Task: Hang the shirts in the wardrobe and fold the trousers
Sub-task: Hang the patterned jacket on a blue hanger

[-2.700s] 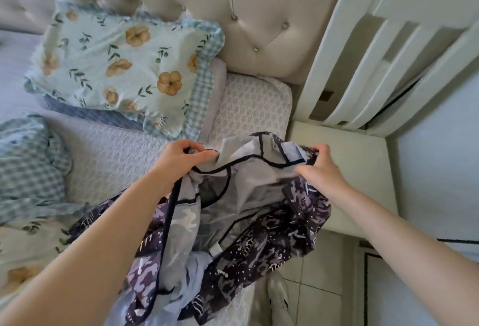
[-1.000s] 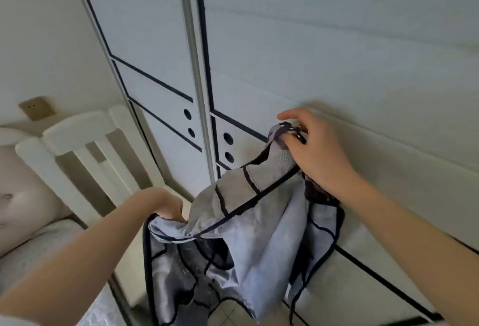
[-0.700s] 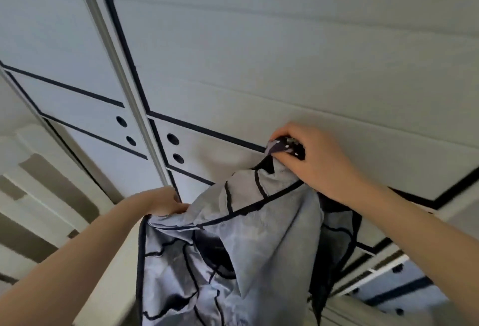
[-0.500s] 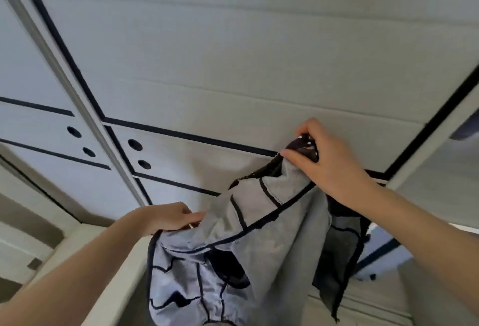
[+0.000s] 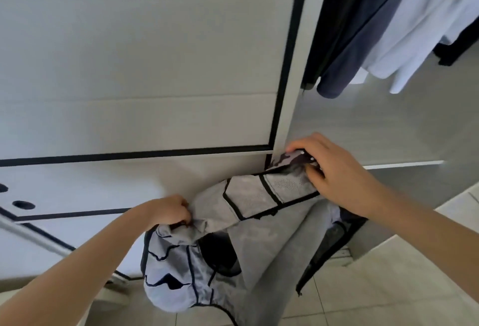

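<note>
Both hands grip the shirt, fingers curled into its upper edge: left hand at 9 o'clock, right hand at 2 o'clock. It hangs limp before the wardrobe door. It looks light, soft and likely slippery, so it is best held at the shoulders.

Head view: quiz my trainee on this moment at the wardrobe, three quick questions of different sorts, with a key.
1. True or false: the grey garment already hangs among the hanging clothes.
2. Which grip holds the garment? A: left only. B: right only. C: both.
3. Fill in: those clothes show to the ___ of the white door.
Key: 1 false, it is in hand, below them. 2 C: left grip and right grip each clutch its fabric. 3 right.
</note>
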Available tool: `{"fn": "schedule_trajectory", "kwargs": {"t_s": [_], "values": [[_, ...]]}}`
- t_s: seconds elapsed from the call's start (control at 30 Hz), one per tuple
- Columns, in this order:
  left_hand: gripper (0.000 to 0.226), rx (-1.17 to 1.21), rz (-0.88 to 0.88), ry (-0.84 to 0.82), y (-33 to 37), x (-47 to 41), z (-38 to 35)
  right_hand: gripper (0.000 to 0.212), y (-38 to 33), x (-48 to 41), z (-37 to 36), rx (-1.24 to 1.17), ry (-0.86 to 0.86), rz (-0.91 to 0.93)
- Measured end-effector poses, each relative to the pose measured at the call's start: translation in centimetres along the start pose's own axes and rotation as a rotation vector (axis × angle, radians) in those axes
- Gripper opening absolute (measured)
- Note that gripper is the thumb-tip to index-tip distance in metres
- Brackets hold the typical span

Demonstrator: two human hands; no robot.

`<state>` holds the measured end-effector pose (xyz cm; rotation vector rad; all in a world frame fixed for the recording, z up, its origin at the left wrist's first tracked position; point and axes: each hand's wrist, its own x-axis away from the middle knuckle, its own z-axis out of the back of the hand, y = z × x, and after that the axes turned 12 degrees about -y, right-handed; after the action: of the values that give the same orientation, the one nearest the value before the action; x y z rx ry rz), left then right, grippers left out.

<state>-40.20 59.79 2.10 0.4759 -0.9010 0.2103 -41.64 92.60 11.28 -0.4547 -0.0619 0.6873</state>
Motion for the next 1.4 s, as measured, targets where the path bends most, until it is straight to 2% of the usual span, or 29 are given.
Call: {"fn": "schedule_trajectory", "kwargs": {"t_s": [0.1,0.17,0.3,0.37,0.43,0.5,0.63,0.77,0.9,0.97,1.03,1.1,1.2,1.27,1.33,1.4], "values": [[0.006,0.162,0.001,0.118,2.7,-1.3,-1.0,0.025,3.7,2.5,0.8,0.032,0.088,-0.05],[0.006,0.268,-0.045,0.178,4.9,-1.0,-2.1,0.021,6.3,3.9,1.4,0.024,0.172,-0.12],[0.025,0.584,-0.324,0.255,10.1,1.4,-4.4,0.037,11.9,6.2,3.3,-0.023,0.282,-0.25],[0.043,0.625,-0.513,0.253,12.9,2.8,-5.0,0.046,14.1,6.9,4.4,-0.045,0.288,-0.25],[0.063,0.523,-0.685,0.27,15.8,3.5,-5.3,0.059,15.6,7.6,5.6,-0.071,0.271,-0.232],[0.077,0.32,-0.778,0.328,18.5,3.9,-5.3,0.066,17.1,8.2,6.9,-0.074,0.251,-0.216],[0.076,-0.138,-0.777,0.434,22.8,3.9,-4.9,0.029,19.6,9.7,9.9,0.007,0.285,-0.224],[0.062,-0.447,-0.751,0.523,26.5,3.7,-4.7,0.019,21.3,11.0,12.8,-0.023,0.495,-0.313],[0.056,-0.578,-0.395,0.674,29.4,2.2,-3.4,0.02,22.8,11.4,14.9,-0.084,0.648,-0.334],[0.055,-0.49,-0.237,0.639,30.1,0.9,-1.9,0.018,23.4,11.2,15.7,-0.11,0.7,-0.342],[0.045,-0.386,-0.168,0.582,30.7,0.0,-0.2,0.016,24.1,10.9,16.6,-0.137,0.725,-0.358],[0.044,-0.328,-0.225,0.593,31.2,-0.2,0.8,0.015,24.8,10.5,17.2,-0.167,0.713,-0.375],[0.063,-0.344,-0.435,0.571,32.4,0.9,1.7,0.018,26.1,9.4,17.8,-0.151,0.664,-0.382],[0.07,-0.512,-0.457,0.491,33.2,1.8,2.0,0.024,26.9,8.0,18.5,-0.129,0.618,-0.371],[0.073,-0.774,-0.405,0.508,33.6,1.4,2.6,0.026,27.4,6.0,19.7,-0.131,0.591,-0.373],[0.049,-0.918,-0.389,0.625,33.4,0.2,3.4,0.027,27.8,4.1,21.0,-0.136,0.599,-0.371]]}}
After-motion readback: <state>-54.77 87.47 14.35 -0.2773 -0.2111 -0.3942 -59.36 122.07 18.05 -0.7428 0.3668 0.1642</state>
